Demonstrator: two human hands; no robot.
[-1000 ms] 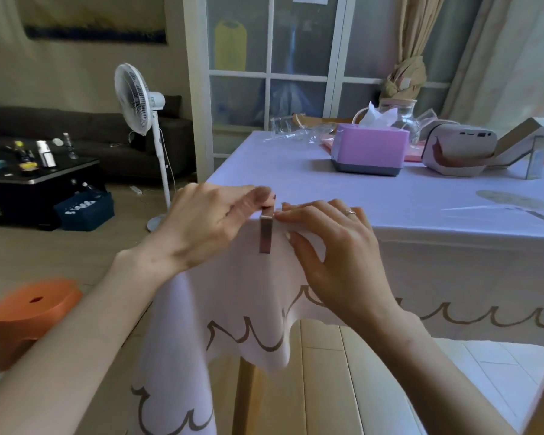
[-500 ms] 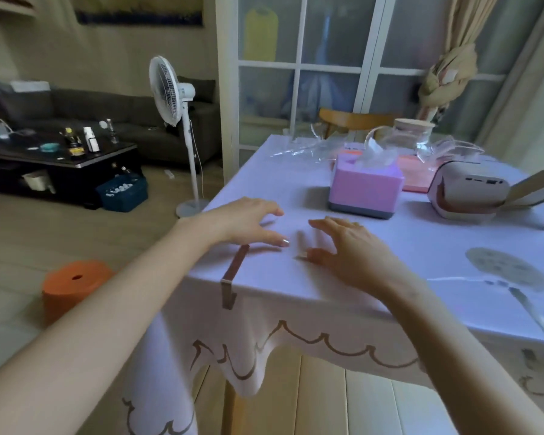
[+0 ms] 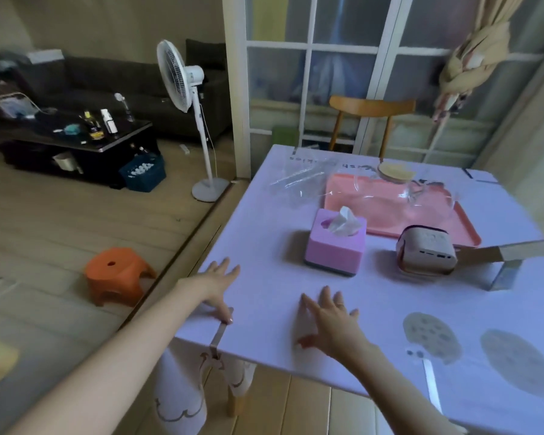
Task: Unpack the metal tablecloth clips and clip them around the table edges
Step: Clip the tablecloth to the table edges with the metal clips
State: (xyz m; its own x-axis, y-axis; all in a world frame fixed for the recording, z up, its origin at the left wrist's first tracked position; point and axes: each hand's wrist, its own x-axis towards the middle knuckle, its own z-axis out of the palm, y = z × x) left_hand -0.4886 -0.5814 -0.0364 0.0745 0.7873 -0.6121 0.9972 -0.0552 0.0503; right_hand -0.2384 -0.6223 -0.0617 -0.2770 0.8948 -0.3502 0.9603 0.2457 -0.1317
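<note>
Near edge, about 7 o'clock in the view: one metal clip (image 3: 222, 335) sits hooked over the table rim, its top strip on the tablecloth (image 3: 264, 246) and its lower leg hanging down the drape. The left hand (image 3: 215, 287) lies flat on the cloth, fingers straight and spread. The clip is at its 6 o'clock and the thumb tip touches the clip's top end. The right hand (image 3: 330, 321) also rests flat with fingers fanned, holding nothing, and the clip is well apart at its 9 o'clock. A second pale strip (image 3: 431, 381) crosses the near rim at 4 o'clock of the right hand. One second ago both hands pinched the clip at the edge; half a second ago they had let go and were settling on the cloth. Now they are pressed flat and wider apart, the clip is unmoved, and the view looks down more steeply. Mid table, 12 o'clock of the right hand: a pink tissue box (image 3: 336, 246), with a small beige device (image 3: 426, 254) at its 3 o'clock. Behind them is a pink tray (image 3: 390, 208), with clear wrapping (image 3: 299, 177) at its 10 o'clock. On the floor at 9 o'clock is an orange stool (image 3: 117, 274). Farther off stand a fan (image 3: 182, 89) and a wooden chair (image 3: 371, 114).
</note>
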